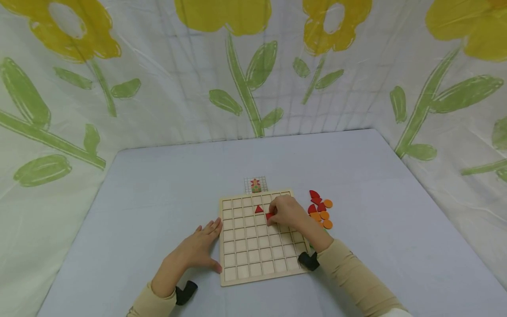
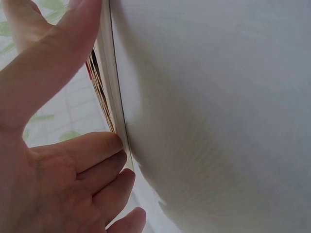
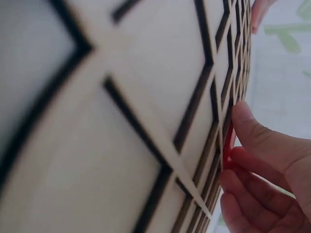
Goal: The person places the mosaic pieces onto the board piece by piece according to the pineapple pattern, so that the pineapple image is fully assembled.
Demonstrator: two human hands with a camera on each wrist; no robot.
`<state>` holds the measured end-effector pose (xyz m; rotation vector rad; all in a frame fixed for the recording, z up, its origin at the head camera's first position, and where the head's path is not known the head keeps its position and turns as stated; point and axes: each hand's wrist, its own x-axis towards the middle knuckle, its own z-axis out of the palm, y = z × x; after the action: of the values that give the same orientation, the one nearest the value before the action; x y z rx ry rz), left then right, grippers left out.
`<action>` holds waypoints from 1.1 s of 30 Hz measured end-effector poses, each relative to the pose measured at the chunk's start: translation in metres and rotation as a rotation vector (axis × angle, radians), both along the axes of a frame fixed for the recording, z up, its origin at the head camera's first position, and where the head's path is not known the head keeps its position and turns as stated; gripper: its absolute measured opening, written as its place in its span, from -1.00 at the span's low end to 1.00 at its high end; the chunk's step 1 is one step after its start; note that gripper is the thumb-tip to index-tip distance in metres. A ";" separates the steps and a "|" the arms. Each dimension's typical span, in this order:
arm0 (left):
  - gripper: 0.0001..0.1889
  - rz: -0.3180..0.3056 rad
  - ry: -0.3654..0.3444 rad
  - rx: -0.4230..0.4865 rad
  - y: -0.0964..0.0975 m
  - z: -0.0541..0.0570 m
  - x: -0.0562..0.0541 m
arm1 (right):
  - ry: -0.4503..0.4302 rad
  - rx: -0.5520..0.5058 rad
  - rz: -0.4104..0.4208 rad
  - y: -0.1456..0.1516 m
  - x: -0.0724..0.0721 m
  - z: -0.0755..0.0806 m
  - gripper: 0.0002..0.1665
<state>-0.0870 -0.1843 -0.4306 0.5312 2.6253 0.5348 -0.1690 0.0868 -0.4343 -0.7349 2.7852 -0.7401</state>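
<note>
In the head view, a wooden grid board (image 1: pixel 251 244) lies on the desk (image 1: pixel 166 185), and the right hand (image 1: pixel 288 211) reaches over its far right part, thumb and fingers pinched on a red piece (image 1: pixel 269 216). That piece sits low over a cell just beside a red triangle (image 1: pixel 259 209), on the triangle's near right; the fingers cover enough of it that its full shape cannot be told. The left hand (image 1: pixel 200 246) is spread along the board's left side, thumb and fingers apart, tips at the edge, as if to steady it. A small pattern card (image 1: pixel 255 185) lies by the far edge, and loose red and orange pieces (image 1: pixel 325 215) are gathered just off the right side. The step in hand appears to be setting the red piece into its cell; the next move seems to call for squaring it with the cell walls, then easing the fingers off without nudging the triangle. In the left wrist view, the board shows nearly edge-on, with the left thumb well apart from the other fingers and the fingertips against the rim; nothing is clamped there. In the right wrist view, the red piece is between thumb and fingers, right at the board's surface; whether it lies flat in the cell cannot be told.
</note>
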 end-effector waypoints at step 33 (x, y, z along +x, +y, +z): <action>0.23 0.005 0.007 0.011 -0.002 -0.001 0.002 | 0.171 0.002 0.185 -0.020 -0.014 -0.004 -0.82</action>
<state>-0.0854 -0.1859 -0.4313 0.5303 2.6323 0.5503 -0.1826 0.0670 -0.4386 -1.0863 2.8127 -0.6678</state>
